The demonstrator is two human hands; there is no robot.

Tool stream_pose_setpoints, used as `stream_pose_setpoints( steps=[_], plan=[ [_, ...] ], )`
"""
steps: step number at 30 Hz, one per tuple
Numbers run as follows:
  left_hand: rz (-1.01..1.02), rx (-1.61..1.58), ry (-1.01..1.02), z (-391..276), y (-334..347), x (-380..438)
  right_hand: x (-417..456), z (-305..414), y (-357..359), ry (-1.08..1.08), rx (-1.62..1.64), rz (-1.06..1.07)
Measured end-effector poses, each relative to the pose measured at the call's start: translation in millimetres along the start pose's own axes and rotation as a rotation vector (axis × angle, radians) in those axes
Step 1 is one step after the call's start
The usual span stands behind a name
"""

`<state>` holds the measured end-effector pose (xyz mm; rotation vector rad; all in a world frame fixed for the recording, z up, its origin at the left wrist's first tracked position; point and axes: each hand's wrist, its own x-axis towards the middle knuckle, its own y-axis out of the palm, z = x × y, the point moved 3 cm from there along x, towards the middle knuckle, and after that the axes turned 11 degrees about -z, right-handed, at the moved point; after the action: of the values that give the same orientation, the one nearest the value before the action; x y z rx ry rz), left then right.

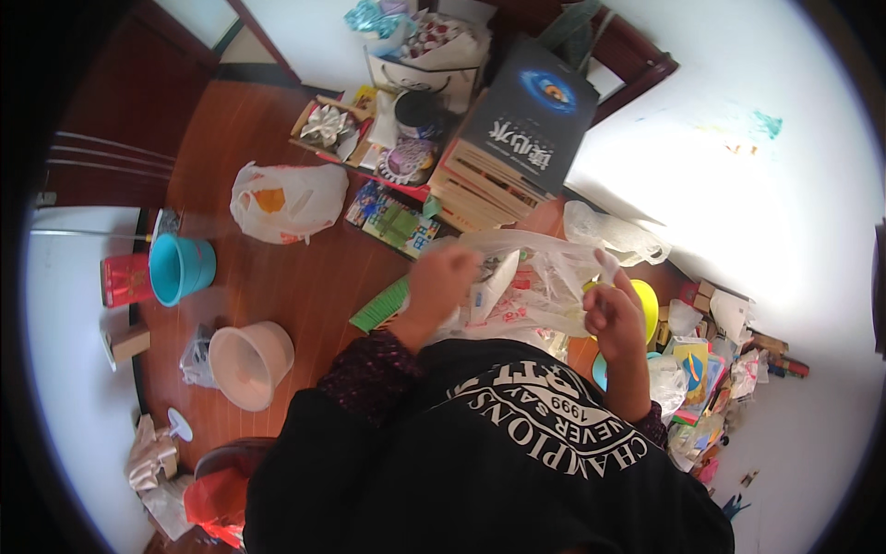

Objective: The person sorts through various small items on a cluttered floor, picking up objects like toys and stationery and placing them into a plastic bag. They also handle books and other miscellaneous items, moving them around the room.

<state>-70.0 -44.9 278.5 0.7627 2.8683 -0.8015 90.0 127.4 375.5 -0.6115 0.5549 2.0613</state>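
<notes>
Just in front of my body, a thin white plastic bag (pixel 554 277) with red print is stretched between my two hands. My left hand (pixel 443 280) is closed on the bag's left edge, its fingers curled. My right hand (pixel 612 298) grips the opposite edge, finger and thumb pinching the film. Inside the bag lie a white packet (pixel 495 287) and other items that the film partly hides. A stack of books (pixel 477 187) stands beyond the bag, with a large dark book (pixel 533 114) on top. A green brush-like thing (pixel 381 305) is beside my left wrist.
Another filled plastic bag (pixel 291 201) rests on the wooden floor. A turquoise bucket (pixel 183 266) and a pale pink bucket (pixel 252 363) are at the left. Boxes of odds and ends (pixel 325 131) stand ahead. At the right, a yellow basin (pixel 647 311) and piled clutter (pixel 699 388) line the wall.
</notes>
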Motion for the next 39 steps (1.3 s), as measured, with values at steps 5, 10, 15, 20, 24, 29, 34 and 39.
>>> stream_pose_setpoints(
  steps=[5, 10, 15, 20, 24, 29, 34, 39],
  plan=[
    [-0.348, 0.279, -0.156, 126.4, -52.4, 60.5, 4.4, 0.5, -19.1, -0.006, 0.014, -0.043],
    [-0.241, 0.611, 0.065, 188.2, 2.1, 89.6, 5.3, -0.2, -11.6, 0.002, -0.043, -0.088],
    [-0.182, 0.785, 0.078, 197.2, 21.6, 98.6, 0.7, -3.4, -8.9, -0.001, -0.092, -0.107],
    [-0.165, -0.293, -0.463, 170.3, -25.3, 102.8, -0.9, -5.4, -6.7, 0.003, -0.074, -0.104],
    [0.207, -0.865, -0.437, 91.4, -64.0, 71.1, 8.8, -2.1, -4.2, -0.015, -0.031, -0.080],
    [0.993, -0.606, -0.220, -8.0, -36.8, 24.6, 7.1, -0.4, 2.3, -0.005, 0.008, -0.046],
    [0.939, 0.162, 0.073, 35.8, 64.0, 11.0, 3.6, 3.7, 15.6, -0.011, -0.063, -0.046],
    [0.311, -0.037, 0.157, 44.7, 44.5, 23.7, 2.0, 0.4, 5.8, -0.015, -0.017, -0.063]
  ],
)
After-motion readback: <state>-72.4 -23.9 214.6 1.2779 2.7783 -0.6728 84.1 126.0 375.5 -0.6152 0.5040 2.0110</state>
